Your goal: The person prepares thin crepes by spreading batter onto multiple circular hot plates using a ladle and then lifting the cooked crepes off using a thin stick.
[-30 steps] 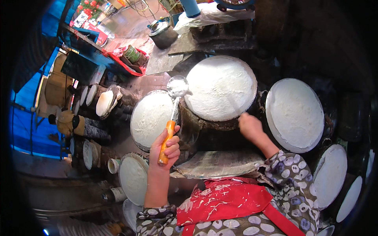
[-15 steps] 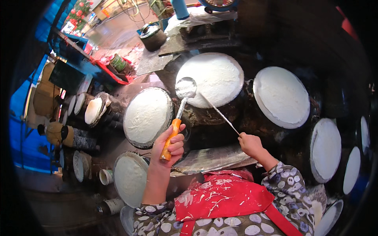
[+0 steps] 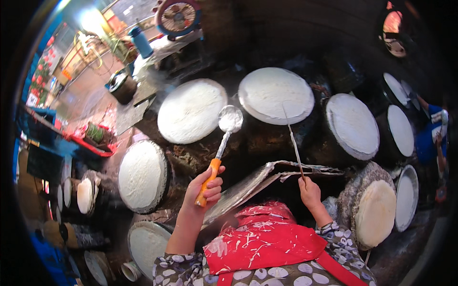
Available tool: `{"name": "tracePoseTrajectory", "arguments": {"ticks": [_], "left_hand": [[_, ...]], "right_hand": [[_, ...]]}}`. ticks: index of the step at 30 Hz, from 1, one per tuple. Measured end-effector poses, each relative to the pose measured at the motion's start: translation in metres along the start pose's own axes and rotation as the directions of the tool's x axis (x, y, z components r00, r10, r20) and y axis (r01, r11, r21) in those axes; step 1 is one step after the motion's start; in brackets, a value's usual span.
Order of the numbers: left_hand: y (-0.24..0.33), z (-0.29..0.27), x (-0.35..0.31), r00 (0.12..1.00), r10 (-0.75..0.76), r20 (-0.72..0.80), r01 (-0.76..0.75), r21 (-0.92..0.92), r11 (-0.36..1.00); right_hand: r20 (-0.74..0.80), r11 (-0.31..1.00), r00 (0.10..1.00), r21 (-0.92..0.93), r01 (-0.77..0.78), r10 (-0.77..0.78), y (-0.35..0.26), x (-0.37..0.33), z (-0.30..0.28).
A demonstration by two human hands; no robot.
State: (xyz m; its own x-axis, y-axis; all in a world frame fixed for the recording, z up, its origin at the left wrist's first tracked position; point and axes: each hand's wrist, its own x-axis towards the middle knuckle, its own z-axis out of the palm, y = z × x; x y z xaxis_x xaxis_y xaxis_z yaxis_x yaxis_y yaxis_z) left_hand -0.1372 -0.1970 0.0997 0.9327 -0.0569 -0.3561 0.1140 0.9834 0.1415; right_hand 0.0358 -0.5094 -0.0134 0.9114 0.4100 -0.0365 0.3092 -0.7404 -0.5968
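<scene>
My left hand (image 3: pixel 202 188) is closed round the orange handle of a ladle (image 3: pixel 230 120). White batter coats the ladle's bowl and shaft. The bowl hangs over the dark gap between a round griddle of white batter (image 3: pixel 192 111) and another batter-covered griddle (image 3: pixel 276 95) to its right. In my right hand (image 3: pixel 311 198) is a thin stick (image 3: pixel 295 148), smeared white along its upper part. Its tip reaches over the near side of the right-hand one of these two griddles; whether it touches the batter I cannot tell.
More white rounds stand about me: a left round (image 3: pixel 141 176), a right round (image 3: pixel 352 126) and a browner round (image 3: pixel 375 214). A crumpled-edged sheet (image 3: pixel 248 190) lies before my red apron. A fan (image 3: pixel 179 18) and a blue flask (image 3: pixel 140 42) stand far left. Another person (image 3: pixel 431 136) is at far right.
My view has swung rightward. The ladle has come off the round it was over, and the stick's tip has passed from that round to the one on its right. Both hands keep their hold.
</scene>
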Motion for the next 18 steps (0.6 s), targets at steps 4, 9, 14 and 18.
{"name": "tracePoseTrajectory", "arguments": {"ticks": [4,9,14,18], "left_hand": [[-0.013,0.017,0.006,0.996,-0.05,0.078,0.054,-0.047,0.997],[-0.018,0.026,0.017,0.999,0.022,0.031,-0.022,-0.002,1.0],[-0.021,0.027,0.022,0.995,0.085,-0.06,-0.086,-0.013,0.996],[-0.025,0.033,0.02,0.984,0.14,-0.105,-0.146,-0.047,0.988]], "right_hand": [[0.007,0.991,0.998,-0.117,0.063,-0.063,0.019,-0.007,-0.022],[0.129,0.965,0.982,-0.207,0.163,-0.138,0.029,0.019,-0.038],[0.261,0.965,0.964,-0.233,0.123,-0.06,0.033,0.051,-0.061],[0.187,0.97,0.982,-0.243,0.012,0.034,0.06,0.061,-0.072]]}}
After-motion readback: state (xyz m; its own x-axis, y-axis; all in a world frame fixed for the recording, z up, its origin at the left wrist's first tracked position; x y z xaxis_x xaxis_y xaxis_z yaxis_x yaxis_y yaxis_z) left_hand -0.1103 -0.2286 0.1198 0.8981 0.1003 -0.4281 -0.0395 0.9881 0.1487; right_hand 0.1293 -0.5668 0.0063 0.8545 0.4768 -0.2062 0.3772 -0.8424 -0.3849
